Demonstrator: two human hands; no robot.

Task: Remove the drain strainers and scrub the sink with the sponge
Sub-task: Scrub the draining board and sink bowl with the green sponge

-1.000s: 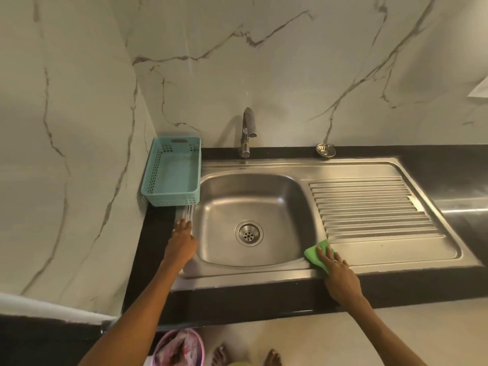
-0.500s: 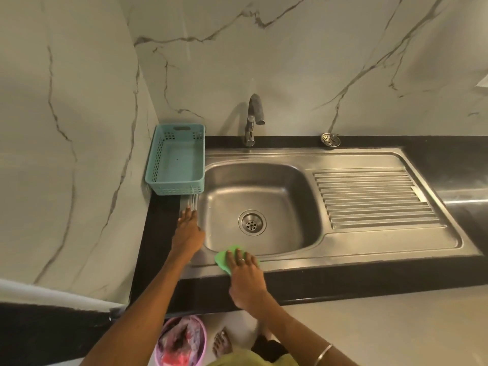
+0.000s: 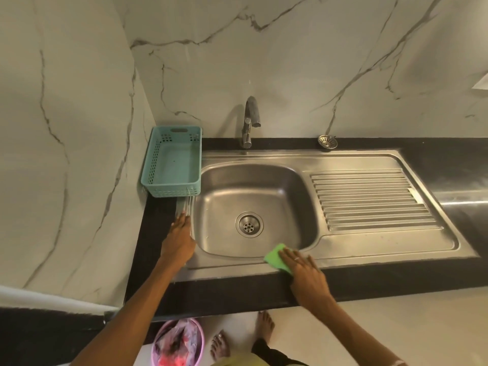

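Note:
The steel sink (image 3: 264,180) has a bowl on the left and a ribbed drainboard (image 3: 369,199) on the right. Its drain (image 3: 249,224) shows a perforated centre. One removed drain strainer (image 3: 327,141) sits on the black counter behind the sink, near the wall. My right hand (image 3: 306,276) presses flat on a green sponge (image 3: 276,257) on the sink's front rim, at the bowl's near right corner. My left hand (image 3: 179,239) rests flat on the sink's left rim, holding nothing.
A teal plastic basket (image 3: 171,165) stands on the counter left of the bowl, against the wall. The faucet (image 3: 249,122) rises behind the bowl. Black counter (image 3: 449,159) runs to the right. A pink bin (image 3: 175,342) and bare feet are on the floor below.
My right hand slid the sponge along the front rim, from the drainboard corner to the left and then back toward the right. The left hand stayed on the left rim.

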